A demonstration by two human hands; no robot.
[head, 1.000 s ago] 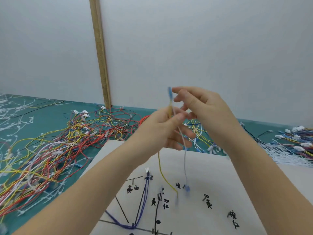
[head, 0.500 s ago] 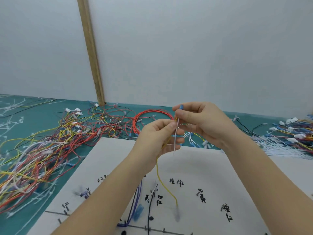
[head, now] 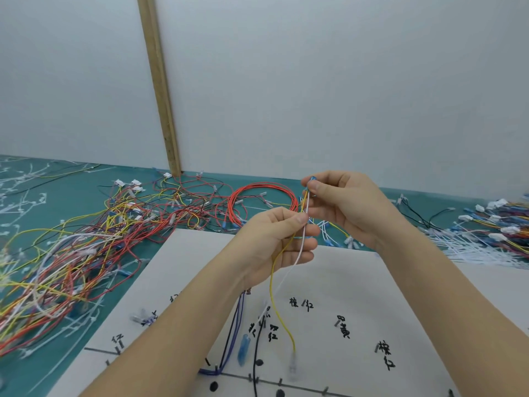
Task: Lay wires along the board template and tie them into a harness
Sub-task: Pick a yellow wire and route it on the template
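Both grips pinch 2 wires (head: 304,224), left hand (head: 274,242) below right hand (head: 343,207), above handwritten board template (head: 372,282).

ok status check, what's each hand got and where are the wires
Left hand pinching yellow wire and white wire. Right hand pinching their top ends. Both wires hang above the board template, not laid. Nothing in the way.

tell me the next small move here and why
Probably lower the pair onto the board template. Both hands pinch the yellow wire and white wire above it, right hand at their top ends, left hand lower, while the bottom ends dangle over the labelled lines.
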